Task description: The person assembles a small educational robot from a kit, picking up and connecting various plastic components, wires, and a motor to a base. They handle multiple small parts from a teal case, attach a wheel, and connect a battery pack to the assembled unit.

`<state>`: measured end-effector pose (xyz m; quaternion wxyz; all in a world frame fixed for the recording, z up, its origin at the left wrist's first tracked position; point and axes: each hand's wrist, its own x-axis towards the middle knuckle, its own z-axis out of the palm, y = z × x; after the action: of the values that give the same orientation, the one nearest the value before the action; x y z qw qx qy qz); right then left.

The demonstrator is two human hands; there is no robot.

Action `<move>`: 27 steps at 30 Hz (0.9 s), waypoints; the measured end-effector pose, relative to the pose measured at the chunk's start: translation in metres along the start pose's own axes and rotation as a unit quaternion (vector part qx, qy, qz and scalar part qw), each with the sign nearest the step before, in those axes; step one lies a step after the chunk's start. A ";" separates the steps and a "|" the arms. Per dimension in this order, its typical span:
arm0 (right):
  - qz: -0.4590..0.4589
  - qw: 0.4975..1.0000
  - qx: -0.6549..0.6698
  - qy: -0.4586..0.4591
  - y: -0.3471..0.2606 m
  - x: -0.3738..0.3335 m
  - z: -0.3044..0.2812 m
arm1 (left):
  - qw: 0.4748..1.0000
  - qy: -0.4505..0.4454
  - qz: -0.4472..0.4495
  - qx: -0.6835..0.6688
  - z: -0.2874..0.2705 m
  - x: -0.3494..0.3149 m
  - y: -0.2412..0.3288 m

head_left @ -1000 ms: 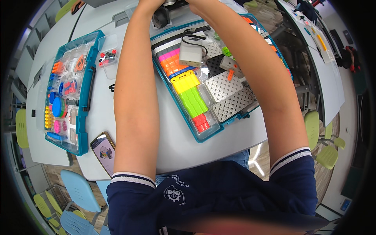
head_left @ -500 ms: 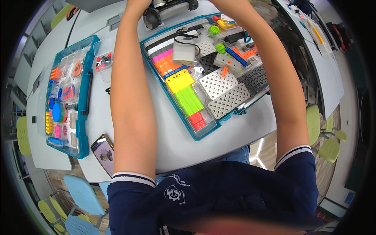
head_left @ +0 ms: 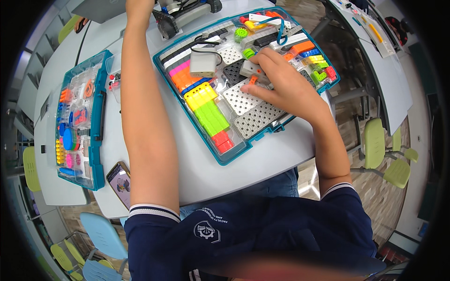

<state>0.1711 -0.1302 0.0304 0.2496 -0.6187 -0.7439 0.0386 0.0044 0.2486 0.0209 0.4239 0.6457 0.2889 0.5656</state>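
One grey block (head_left: 249,69), just left of right hand (head_left: 281,85), touching it

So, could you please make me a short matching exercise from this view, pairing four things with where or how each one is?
Column one
1. phone
2. right hand
3. white box
4. wheeled model

Column two
A. beyond the right-hand case, near the picture's top edge
B. with a black cable lying partly over it
C. on the table, left of the left forearm
D. at the grey block in the right-hand case

Pairs: 1-C, 2-D, 3-B, 4-A
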 end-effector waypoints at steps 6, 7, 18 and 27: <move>0.035 0.990 0.128 0.044 -0.005 -0.002 0.002 | 0.998 0.013 -0.012 0.058 0.000 -0.002 -0.001; 0.033 0.985 0.159 0.052 -0.006 -0.002 0.002 | 0.997 0.017 -0.016 0.071 0.002 -0.003 -0.002; 0.024 0.961 0.266 0.076 -0.008 0.001 0.008 | 0.999 -0.006 -0.009 0.047 -0.001 -0.001 -0.013; 0.061 0.967 0.247 0.028 -0.007 0.000 -0.003 | 1.000 -0.010 -0.015 0.020 0.000 -0.002 -0.015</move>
<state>0.1663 -0.1321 0.0353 0.4132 -0.5825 -0.6649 0.2190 0.0054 0.2546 0.0066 0.4226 0.6551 0.3057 0.5466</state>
